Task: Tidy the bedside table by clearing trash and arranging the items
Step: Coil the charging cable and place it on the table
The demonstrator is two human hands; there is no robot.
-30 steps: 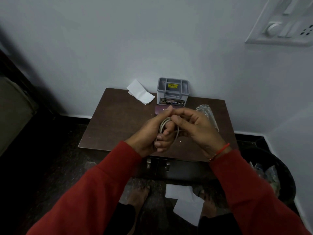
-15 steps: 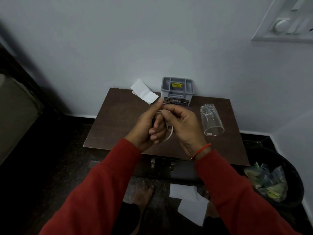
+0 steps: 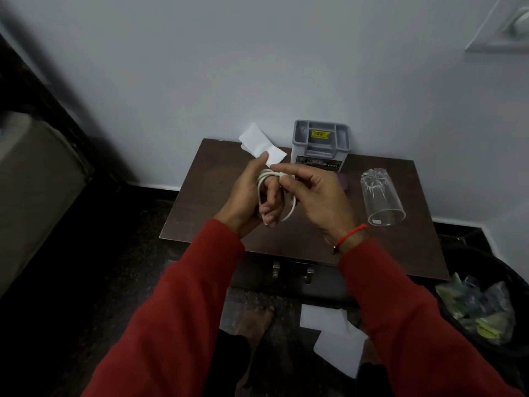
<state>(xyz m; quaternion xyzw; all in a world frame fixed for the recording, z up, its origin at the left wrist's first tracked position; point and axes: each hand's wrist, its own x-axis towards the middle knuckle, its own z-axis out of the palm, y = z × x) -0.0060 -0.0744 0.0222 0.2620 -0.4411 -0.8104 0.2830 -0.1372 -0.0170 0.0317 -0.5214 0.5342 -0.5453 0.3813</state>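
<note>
Holding a coil of white cable (image 3: 289, 206), both hands work above the middle of the dark wooden counter (image 3: 200, 213). The left hand (image 3: 246, 199) has the loops wound around its curled fingers, with the thumb raised toward the far edge. The right hand (image 3: 312, 193) pinches the cable end between thumb and forefinger at the top of the coil, just beside the left thumb. Both forearms wear red sleeves, and a red thread bracelet (image 3: 350, 233) circles the right wrist.

At the far edge of the counter stands a grey plastic organiser (image 3: 320, 144) with open compartments and a yellow sticker inside. A folded white paper (image 3: 259, 143) rests at the far edge to the left of the organiser, leaning partly against the wall. A clear drinking glass (image 3: 380, 200) lies on its side near the right edge, its open mouth facing the near edge. A small purplish object (image 3: 343, 181) lies between the right hand and the glass; its type cannot be determined.

Two metal handles show on the counter's front face. On the floor below the near edge lie white paper sheets (image 3: 335, 339). A black bin (image 3: 463, 270) holding wrappers sits on the floor by the near right corner.
</note>
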